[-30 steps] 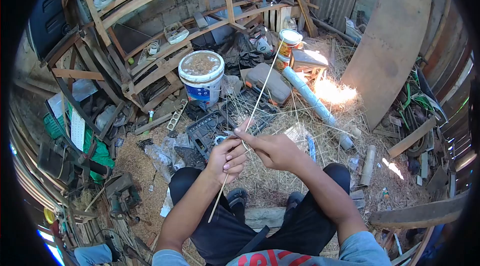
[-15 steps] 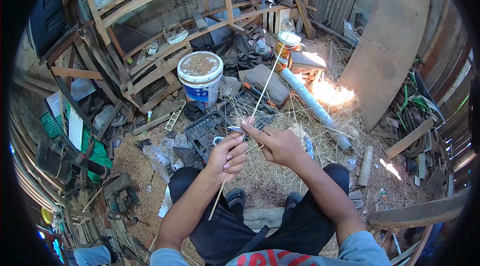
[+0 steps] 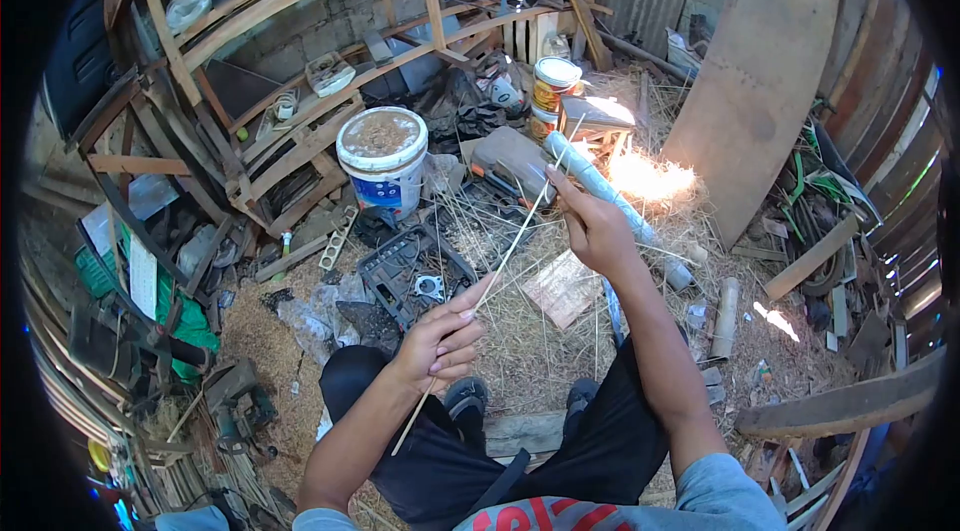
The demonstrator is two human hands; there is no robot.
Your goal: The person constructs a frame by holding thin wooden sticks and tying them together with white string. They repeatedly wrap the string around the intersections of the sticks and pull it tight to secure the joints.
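Observation:
A long, thin pale strip (image 3: pixel 514 245) runs slantwise from above my left knee up toward the bucket area. My left hand (image 3: pixel 440 343) is closed around its lower part, with the tail end sticking out below the fist. Farther up, my right hand (image 3: pixel 592 221) pinches the strip between thumb and fingers. No blade can be made out in the right hand from this angle. Beneath the strip, a flat wooden board (image 3: pixel 563 289) lies on the shavings between my hands and feet.
A white and blue bucket (image 3: pixel 383 161) stands ahead on the left. An open tool case (image 3: pixel 415 276) lies before my left knee. A grey pipe (image 3: pixel 610 193), stacked cans (image 3: pixel 556 81) and a small stool (image 3: pixel 597 113) are ahead right. A wide plank (image 3: pixel 760 81) leans at the right.
My right hand has moved up and to the right along the strip, away from my left hand. The blade seen between the hands is out of sight, and the board on the floor is uncovered.

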